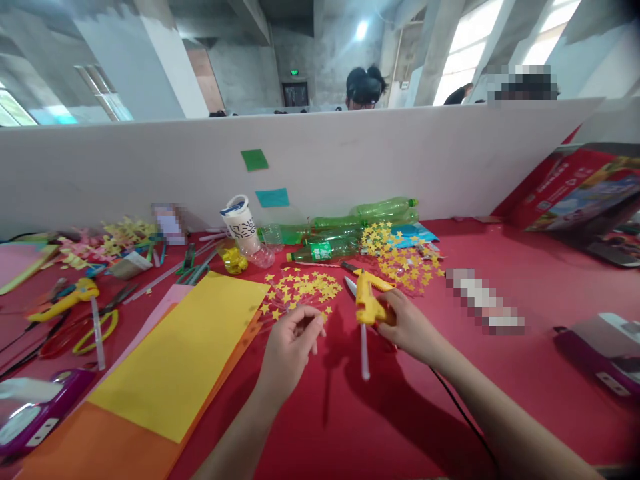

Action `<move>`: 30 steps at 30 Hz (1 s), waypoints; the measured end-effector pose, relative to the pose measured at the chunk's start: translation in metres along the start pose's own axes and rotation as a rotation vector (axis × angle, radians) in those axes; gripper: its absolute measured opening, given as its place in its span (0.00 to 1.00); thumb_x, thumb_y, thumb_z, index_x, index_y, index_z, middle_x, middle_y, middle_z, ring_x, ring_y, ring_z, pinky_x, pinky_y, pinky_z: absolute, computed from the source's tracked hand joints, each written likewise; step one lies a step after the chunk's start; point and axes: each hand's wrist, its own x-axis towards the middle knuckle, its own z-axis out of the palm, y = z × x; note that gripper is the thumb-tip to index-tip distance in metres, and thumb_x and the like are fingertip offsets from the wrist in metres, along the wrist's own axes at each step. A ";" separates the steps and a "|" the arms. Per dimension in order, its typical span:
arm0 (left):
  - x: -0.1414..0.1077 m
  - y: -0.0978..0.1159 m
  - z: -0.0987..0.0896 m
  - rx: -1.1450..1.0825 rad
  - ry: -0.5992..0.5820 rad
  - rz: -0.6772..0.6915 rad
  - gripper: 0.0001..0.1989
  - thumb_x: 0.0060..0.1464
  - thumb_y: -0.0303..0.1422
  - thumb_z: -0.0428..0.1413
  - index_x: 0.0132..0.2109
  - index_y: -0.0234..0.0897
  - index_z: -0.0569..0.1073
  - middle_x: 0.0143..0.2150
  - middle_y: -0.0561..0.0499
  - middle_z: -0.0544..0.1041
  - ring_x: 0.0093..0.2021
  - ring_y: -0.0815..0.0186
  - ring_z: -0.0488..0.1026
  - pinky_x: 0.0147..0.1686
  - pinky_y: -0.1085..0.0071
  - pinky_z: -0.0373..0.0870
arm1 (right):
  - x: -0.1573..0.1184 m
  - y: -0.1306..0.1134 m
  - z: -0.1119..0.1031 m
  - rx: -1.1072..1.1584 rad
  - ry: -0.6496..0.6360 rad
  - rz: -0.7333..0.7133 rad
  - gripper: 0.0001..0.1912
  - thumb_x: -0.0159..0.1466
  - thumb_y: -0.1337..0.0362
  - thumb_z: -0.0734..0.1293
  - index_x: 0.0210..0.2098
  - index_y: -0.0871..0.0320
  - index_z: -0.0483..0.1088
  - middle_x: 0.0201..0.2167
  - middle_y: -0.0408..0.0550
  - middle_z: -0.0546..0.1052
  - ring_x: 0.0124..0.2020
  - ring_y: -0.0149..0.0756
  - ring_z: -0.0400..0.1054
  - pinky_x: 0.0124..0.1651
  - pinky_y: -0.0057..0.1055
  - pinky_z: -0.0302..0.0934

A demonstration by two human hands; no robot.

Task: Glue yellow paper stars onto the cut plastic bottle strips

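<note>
My right hand [410, 327] grips a yellow hot glue gun [369, 300], held over the red table. A whitish glue stick [365, 353] sticks out of its rear end toward me. My left hand [295, 343] is closed with thumb and fingertips together, and whatever is in them is too small or hidden to make out. Just beyond it lies a scatter of yellow stars [305, 288]. Beside the glue gun are scissors [349, 285] with a blade showing, and a yellow-handled cutter [375, 278], partly covered by the gun.
Yellow sheets [185, 353] overlap orange ones [110, 440] at left. A second glue gun [70, 300] lies beyond them. Green bottles [335, 247] and a white cup [240, 223] stand or lie near the white partition [340, 160]. A purple device [605, 353] sits at right.
</note>
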 end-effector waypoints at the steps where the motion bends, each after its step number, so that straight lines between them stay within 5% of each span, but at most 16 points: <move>1: 0.000 0.001 0.001 -0.006 0.000 -0.011 0.08 0.56 0.37 0.52 0.35 0.37 0.69 0.28 0.55 0.71 0.22 0.75 0.63 0.19 0.79 0.59 | 0.001 -0.006 -0.003 0.064 0.029 -0.004 0.11 0.58 0.64 0.62 0.41 0.58 0.63 0.37 0.48 0.70 0.34 0.36 0.67 0.36 0.31 0.61; 5: -0.001 0.004 0.006 -0.024 -0.007 -0.028 0.08 0.55 0.36 0.53 0.33 0.36 0.70 0.26 0.55 0.70 0.20 0.75 0.62 0.18 0.79 0.58 | 0.001 -0.040 -0.006 0.592 0.120 -0.061 0.10 0.60 0.56 0.63 0.37 0.55 0.64 0.30 0.43 0.71 0.30 0.35 0.67 0.32 0.30 0.63; 11: -0.003 0.003 0.010 -0.053 -0.002 -0.030 0.07 0.54 0.35 0.53 0.33 0.36 0.70 0.23 0.57 0.68 0.19 0.76 0.59 0.17 0.80 0.56 | -0.002 -0.078 0.004 0.636 0.098 -0.141 0.06 0.57 0.63 0.66 0.26 0.56 0.64 0.26 0.41 0.68 0.28 0.31 0.65 0.29 0.26 0.59; 22: -0.001 0.000 0.007 -0.033 -0.014 -0.017 0.08 0.56 0.36 0.53 0.33 0.36 0.70 0.24 0.56 0.69 0.20 0.75 0.60 0.18 0.78 0.57 | 0.009 -0.069 0.022 0.688 0.062 -0.017 0.04 0.55 0.65 0.65 0.27 0.57 0.65 0.29 0.43 0.72 0.28 0.31 0.66 0.30 0.27 0.60; 30: 0.004 0.001 0.005 -0.108 0.008 -0.040 0.08 0.54 0.37 0.55 0.32 0.36 0.70 0.23 0.56 0.68 0.20 0.74 0.60 0.18 0.79 0.57 | 0.014 -0.085 0.006 0.803 0.041 0.009 0.02 0.53 0.65 0.64 0.27 0.57 0.65 0.22 0.40 0.68 0.23 0.29 0.62 0.25 0.26 0.57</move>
